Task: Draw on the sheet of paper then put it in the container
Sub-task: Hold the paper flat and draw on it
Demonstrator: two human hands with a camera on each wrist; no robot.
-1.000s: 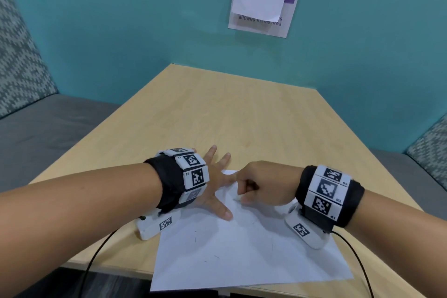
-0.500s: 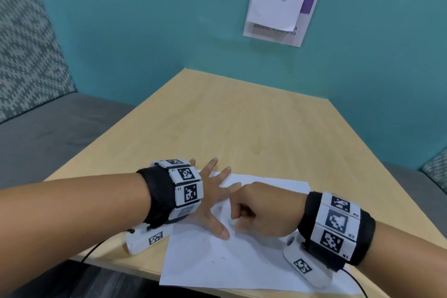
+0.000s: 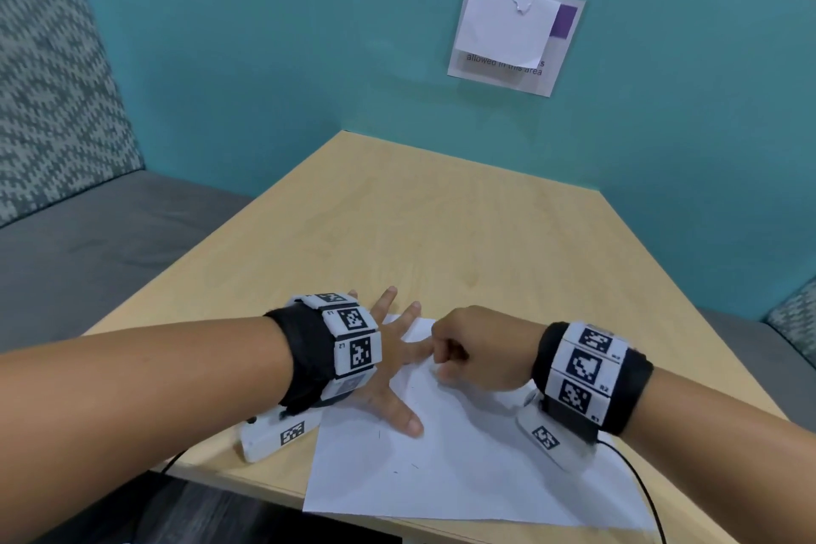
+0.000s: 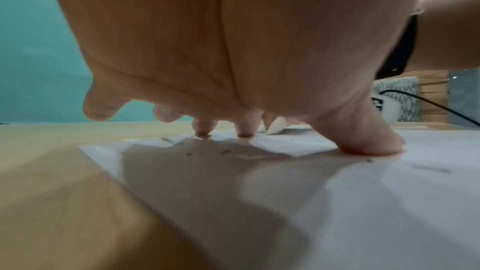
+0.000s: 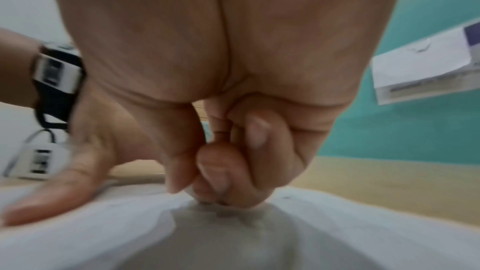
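Note:
The white sheet of paper lies at the near edge of the wooden table, with a few small dark marks on it. My left hand rests on its left part with spread, straight fingers; the fingertips press the paper. My right hand is curled into a fist on the sheet's far part, right beside the left index finger. It pinches a small white stick between thumb and fingers, tip down on the paper. The stick is mostly hidden. No container is in view.
A teal wall with a white notice stands behind the table. Grey bench seats with patterned cushions flank both sides. Black cables run from the wrist cameras over the near table edge.
Both hands keep the same pose on the sheet. The head view has tilted and shifted, so the table and wall notice sit lower in the picture.

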